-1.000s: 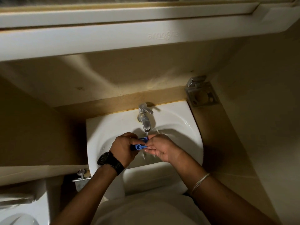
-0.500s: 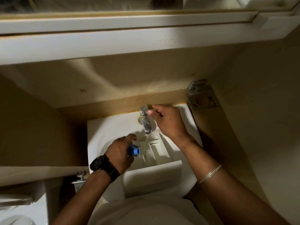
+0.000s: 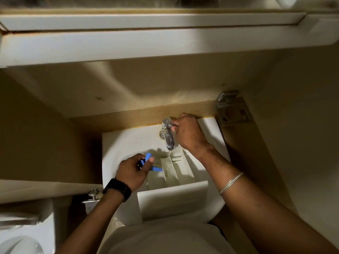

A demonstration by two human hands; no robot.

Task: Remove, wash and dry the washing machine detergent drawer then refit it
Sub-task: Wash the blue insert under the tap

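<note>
Below, white ribbed detergent drawer [image 3: 176,182] in sink [image 3: 128,140], left hand [image 3: 132,171] fingers pinching blue insert [image 3: 149,163], right hand [image 3: 189,134] gripping tap [image 3: 167,132]

A small household bathroom is shown. A white ceramic washbasin [image 3: 128,142] is fixed against a beige wall [image 3: 146,85], with a chrome tap [image 3: 167,134] mounted at its back edge. A metal soap holder [image 3: 233,111] is fitted to the wall just beside the basin. A white ledge [image 3: 128,44] is seen above, and part of a toilet [image 3: 20,242] is visible at the lower left, near a chrome stop valve [image 3: 92,197].
</note>
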